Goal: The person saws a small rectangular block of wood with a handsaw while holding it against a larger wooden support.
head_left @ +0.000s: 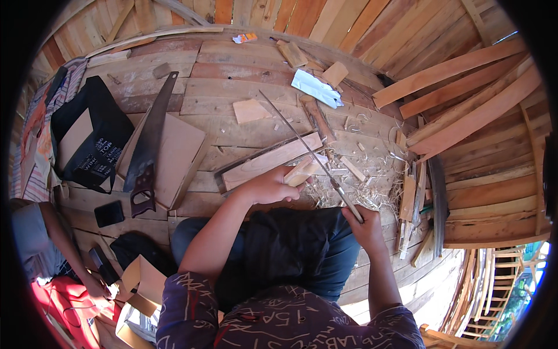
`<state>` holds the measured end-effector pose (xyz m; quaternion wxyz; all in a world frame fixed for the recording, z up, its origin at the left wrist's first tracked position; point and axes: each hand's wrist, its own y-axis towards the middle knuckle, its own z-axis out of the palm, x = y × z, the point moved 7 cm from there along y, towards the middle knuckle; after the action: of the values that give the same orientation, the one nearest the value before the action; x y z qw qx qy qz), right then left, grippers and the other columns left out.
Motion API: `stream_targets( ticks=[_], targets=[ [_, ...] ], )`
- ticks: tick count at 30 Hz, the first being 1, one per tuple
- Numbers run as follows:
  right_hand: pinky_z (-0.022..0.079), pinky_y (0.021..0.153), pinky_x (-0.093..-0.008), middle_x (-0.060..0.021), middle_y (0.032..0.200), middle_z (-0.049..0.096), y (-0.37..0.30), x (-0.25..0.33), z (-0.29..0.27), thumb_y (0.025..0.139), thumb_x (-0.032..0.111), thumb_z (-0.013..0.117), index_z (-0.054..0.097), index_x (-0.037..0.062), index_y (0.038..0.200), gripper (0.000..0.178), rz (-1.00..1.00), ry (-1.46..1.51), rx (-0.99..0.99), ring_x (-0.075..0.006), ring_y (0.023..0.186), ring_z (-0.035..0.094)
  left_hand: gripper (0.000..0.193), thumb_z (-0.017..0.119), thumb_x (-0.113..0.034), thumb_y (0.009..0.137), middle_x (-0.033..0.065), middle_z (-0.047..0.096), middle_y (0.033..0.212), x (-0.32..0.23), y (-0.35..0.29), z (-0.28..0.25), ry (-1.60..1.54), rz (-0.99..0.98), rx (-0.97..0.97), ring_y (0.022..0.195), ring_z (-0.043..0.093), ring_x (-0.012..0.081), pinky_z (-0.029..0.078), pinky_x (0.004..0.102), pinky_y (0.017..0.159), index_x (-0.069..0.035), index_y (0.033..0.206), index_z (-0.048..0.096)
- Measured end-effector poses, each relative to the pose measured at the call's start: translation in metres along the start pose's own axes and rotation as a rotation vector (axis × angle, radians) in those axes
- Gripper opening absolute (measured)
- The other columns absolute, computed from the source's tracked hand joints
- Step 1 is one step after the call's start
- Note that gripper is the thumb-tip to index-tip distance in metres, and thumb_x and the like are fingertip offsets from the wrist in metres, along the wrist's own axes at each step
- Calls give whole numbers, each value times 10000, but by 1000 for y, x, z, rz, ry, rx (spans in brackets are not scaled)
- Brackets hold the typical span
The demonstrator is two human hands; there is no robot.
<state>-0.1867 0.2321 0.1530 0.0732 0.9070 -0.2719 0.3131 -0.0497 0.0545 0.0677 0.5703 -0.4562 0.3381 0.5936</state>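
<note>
My left hand [278, 186] is closed round a small pale piece of wood [302, 170], held out over my lap. In my right hand [365, 225] is the handle of a long knife [302, 139], its narrow blade slanting up and to the left. The blade passes close by the end of the wood piece; whether they touch I cannot tell. Beneath and beyond them lies a thick wooden board [270, 160] on the plank floor. Curled wood shavings [363, 189] are scattered to the right of it.
On the left, a handsaw [152, 131] leans over a cardboard box [183, 151], beside a black bag [93, 136] and a phone [109, 214]. Farther off lie wood offcuts [253, 110] and a pale blue packet [317, 88]. Long planks [465, 99] stand at right. Another person's arm [70, 250] shows lower left.
</note>
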Motion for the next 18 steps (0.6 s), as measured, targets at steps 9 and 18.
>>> stream_targets(
  ticks=[9, 18],
  targets=[
    [429, 506, -358, -165, 577, 561, -11, -6, -6, 869, 138, 715, 699, -19, 874, 158, -17, -90, -6, -230, 475, 508, 446, 611, -7, 779, -5, 522, 852, -4, -8, 3, -3, -31, 81, 761, 521, 111, 458, 270, 675, 23, 1219, 545],
    [481, 579, -439, -252, 678, 601, -16, -3, -4, 862, 144, 686, 677, -22, 851, 167, 75, -189, 48, -425, 648, 620, 405, 641, -104, 743, -9, 524, 770, -19, -19, 7, 263, 82, 27, 660, 542, 122, 461, 300, 638, -62, 1141, 577]
  ],
)
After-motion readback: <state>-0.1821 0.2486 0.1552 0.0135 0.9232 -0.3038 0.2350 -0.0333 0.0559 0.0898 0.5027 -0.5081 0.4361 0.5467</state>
